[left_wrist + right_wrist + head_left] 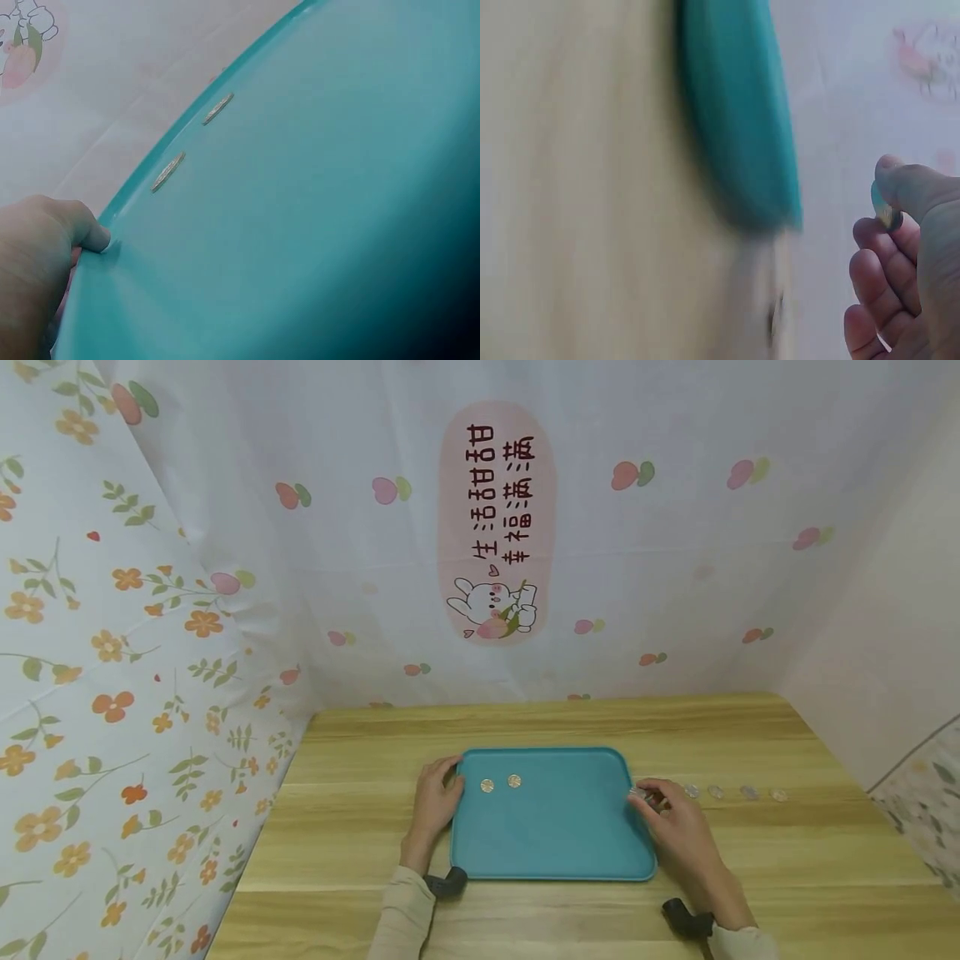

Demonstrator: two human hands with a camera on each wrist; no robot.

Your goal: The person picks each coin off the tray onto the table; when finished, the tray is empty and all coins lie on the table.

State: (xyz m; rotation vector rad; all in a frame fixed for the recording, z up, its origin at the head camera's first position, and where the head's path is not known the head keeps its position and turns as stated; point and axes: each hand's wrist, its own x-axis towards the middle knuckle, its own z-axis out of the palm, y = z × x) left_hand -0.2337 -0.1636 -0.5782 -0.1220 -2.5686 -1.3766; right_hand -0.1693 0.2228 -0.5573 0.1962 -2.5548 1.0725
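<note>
A teal tray (555,835) lies on the wooden table. My left hand (435,797) grips its left rim; in the left wrist view the thumb (94,234) hooks over the edge and the other fingers are mostly hidden. Two gold-coloured coins lie apart in the tray's upper left, one coin (487,785) nearer the left hand and another coin (513,781) to its right. At the tray's right rim, my right hand (678,822) pinches a shiny coin (887,214) between thumb and index finger, the remaining fingers loosely bent.
Right of the right hand, several coins (716,792) lie in a row on the wooden table (360,827). Behind the table hangs a printed white cloth (637,568), and a flowered cloth (150,693) hangs on the left.
</note>
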